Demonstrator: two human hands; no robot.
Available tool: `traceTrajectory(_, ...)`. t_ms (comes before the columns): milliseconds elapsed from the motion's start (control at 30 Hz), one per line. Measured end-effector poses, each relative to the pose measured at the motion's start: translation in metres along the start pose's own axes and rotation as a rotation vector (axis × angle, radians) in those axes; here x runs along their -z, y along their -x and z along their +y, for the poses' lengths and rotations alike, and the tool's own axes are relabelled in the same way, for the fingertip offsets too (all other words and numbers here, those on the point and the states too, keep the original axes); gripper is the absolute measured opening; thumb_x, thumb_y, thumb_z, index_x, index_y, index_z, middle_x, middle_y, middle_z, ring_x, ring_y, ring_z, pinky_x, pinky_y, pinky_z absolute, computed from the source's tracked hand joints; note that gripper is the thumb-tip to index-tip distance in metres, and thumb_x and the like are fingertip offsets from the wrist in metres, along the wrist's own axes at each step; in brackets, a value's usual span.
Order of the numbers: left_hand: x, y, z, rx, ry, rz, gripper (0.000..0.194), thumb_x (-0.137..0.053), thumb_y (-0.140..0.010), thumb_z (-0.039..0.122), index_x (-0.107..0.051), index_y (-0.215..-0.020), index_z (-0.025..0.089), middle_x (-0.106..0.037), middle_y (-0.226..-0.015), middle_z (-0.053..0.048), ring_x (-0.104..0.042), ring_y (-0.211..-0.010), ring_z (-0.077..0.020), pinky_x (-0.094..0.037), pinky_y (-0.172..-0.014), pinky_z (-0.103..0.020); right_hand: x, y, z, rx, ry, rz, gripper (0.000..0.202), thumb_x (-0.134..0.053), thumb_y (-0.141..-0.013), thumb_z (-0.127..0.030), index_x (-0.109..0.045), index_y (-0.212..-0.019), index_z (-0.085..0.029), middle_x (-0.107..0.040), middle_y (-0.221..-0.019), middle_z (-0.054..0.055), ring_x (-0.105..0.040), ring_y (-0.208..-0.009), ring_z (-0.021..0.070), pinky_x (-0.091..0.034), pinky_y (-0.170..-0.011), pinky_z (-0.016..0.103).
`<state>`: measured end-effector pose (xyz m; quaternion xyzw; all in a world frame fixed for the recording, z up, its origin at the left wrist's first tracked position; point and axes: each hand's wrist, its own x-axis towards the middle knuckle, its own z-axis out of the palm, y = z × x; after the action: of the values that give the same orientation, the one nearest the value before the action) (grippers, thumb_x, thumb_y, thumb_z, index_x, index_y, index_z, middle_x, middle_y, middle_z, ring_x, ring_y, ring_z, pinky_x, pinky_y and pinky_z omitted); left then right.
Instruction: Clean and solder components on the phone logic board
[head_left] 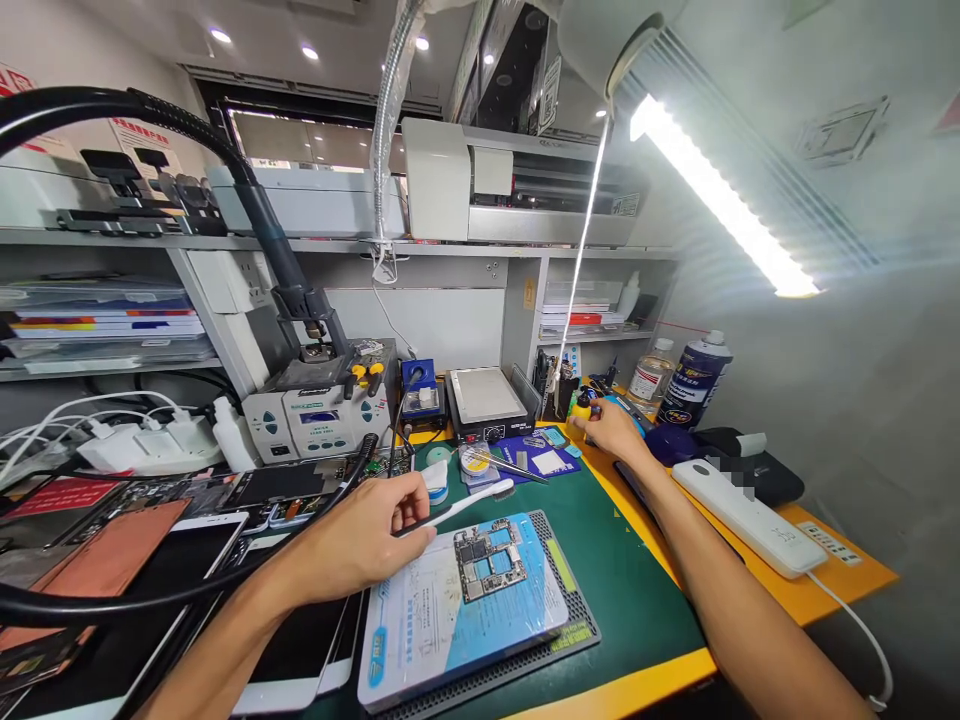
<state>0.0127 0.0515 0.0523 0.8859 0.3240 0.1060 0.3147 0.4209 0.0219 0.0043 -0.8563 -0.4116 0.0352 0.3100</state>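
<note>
Slender black-and-white plastic brush [474, 503] is located in the person's left grip [375, 530]. Surroundings, in descending size: a yellow-edged worktop [637, 688] carries a flat green mat [637, 575]; a dark perforated pad [581, 625] lies under a flat blue-and-white rectangular box [420, 620]; on the box rests a grey-black metal-and-component circuit board [480, 577] with cut-out openings. Smallest noted is a yellow container with a dark top [581, 408], at the right grip [619, 432].

Handling, as judged: the brush should be light, its handle fairly stiff, its bristles soft and neither part particularly slippery; the dark handle is the proper hold. The board is judged light, rigid and fragile, to be taken by its edges only.

Position: the bristle end points away from the left grip, towards the right, beyond the board's far edge and apart from it. Left grip is closed around the dark handle. Right grip appears pinched on the container; whether that is lifted cannot be determined.
</note>
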Motion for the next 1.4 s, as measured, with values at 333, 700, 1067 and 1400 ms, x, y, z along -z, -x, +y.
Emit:
traceTrajectory(333, -0.008, -0.005, -0.005, -0.002, 0.111, 0.134, 0.021, -0.065, -0.085, 0.037, -0.052, -0.081, 0.022, -0.051, -0.07, 0.005, -0.045, -0.066, -0.0146, -0.034, -0.06, -0.027, 0.021, 0.038, -0.038, 0.13, -0.41, 0.02, 0.029, -0.066, -0.103, -0.04, -0.069, -0.12, -0.017, -0.071, -0.12, 0.007, -0.071, -0.1, 0.0248, -0.061, -0.086, 0.042)
traceTrajectory(700, -0.049, -0.012, 0.015, 0.046, 0.247, 0.341, 0.033, -0.066, -0.085, 0.046, -0.049, -0.072, 0.022, -0.049, -0.065, 0.005, -0.046, -0.062, -0.0136, -0.034, -0.059, -0.028, -0.012, 0.132, -0.096, 0.398, -0.754, -0.773, 0.048, -0.064, -0.1, -0.058, -0.069, -0.079, -0.016, -0.052, -0.054, -0.009, -0.043, -0.042, 0.0075, -0.034, -0.043, 0.021)
traceTrajectory(1067, -0.05, 0.005, 0.037, -0.044, 0.254, 0.241, 0.027, -0.06, -0.09, 0.047, -0.061, -0.087, 0.019, -0.062, -0.071, 0.001, -0.054, -0.062, -0.0145, -0.039, -0.054, -0.027, 0.005, 0.121, -0.093, 0.313, -0.949, -0.942, 0.054, -0.071, -0.086, -0.07, -0.073, -0.098, -0.017, -0.069, -0.085, 0.006, -0.067, -0.078, 0.0202, -0.055, -0.072, 0.034)
traceTrajectory(1400, -0.02, 0.003, 0.014, -0.055, -0.056, 0.023, 0.038, -0.075, -0.079, 0.052, -0.071, -0.096, 0.019, -0.069, -0.088, -0.003, -0.063, -0.077, -0.0217, -0.045, -0.066, -0.031, 0.028, 0.093, -0.067, 0.496, -0.411, -1.128, 0.039, -0.079, -0.086, -0.055, -0.075, -0.087, -0.016, -0.064, -0.069, -0.002, -0.048, -0.052, 0.0087, -0.03, -0.045, 0.021)
